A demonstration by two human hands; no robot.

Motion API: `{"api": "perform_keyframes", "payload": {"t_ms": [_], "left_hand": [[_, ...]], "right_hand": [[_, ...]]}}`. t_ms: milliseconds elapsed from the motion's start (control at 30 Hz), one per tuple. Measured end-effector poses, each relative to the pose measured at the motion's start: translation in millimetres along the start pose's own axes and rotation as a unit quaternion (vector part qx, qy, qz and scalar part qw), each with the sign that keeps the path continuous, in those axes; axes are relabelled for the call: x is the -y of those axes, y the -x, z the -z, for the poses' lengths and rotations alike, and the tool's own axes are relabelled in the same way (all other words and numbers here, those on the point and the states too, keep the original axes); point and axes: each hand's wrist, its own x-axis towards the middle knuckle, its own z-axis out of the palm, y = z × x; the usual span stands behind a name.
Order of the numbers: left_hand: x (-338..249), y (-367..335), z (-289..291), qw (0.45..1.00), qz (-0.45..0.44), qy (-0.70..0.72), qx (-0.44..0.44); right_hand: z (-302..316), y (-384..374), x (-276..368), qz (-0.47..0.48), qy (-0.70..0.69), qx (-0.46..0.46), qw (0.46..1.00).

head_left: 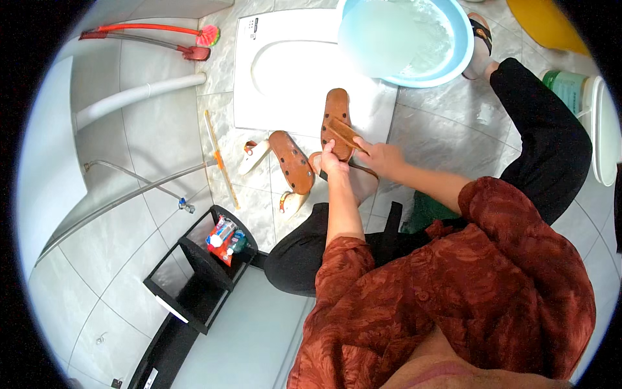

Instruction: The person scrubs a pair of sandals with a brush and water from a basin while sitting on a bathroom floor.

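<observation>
My left hand (334, 159) grips the near end of a brown sandal (336, 102), whose sole with dark round spots faces up. In my right hand (381, 158) is a brown scrubbing brush (343, 131), lying slantwise across that sole and touching it. A second brown sandal (291, 163) rests sole up on the floor to the left. Beside it are two pale sandals (255, 159), one on either side. Beyond my hands, a light blue basin (472, 44) holds cloudy, sudsy water.
The basin overlaps a white squat toilet (243, 97) set in tiled floor. A yellow stick (221, 159) lies at the left, near a red-handled brush (207, 35). A black shelf (194, 249) holds packages at lower left. A lidded bucket (602, 133) stands at far right.
</observation>
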Motion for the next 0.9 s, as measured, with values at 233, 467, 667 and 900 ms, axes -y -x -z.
{"api": "perform_keyframes", "payload": {"t_ms": [233, 467, 667, 900], "left_hand": [[-0.6, 11.1, -16.3, 0.998, -0.032, -0.042, -0.042], [-1.9, 1.1, 0.7, 0.997, -0.036, -0.021, -0.07], [3.1, 14.5, -23.8, 0.996, -0.047, -0.049, -0.056], [-11.6, 9.2, -5.8, 0.998, -0.034, -0.029, -0.049]], "right_hand": [[44.0, -108.7, -42.2, 0.015, 0.049, -0.174, 0.983], [1.8, -41.4, -13.2, 0.045, 0.043, -0.037, 0.997], [51.1, -129.5, -48.9, -0.029, 0.013, -0.151, 0.988], [21.9, -38.2, 2.9, 0.026, -0.005, -0.01, 1.0]]}}
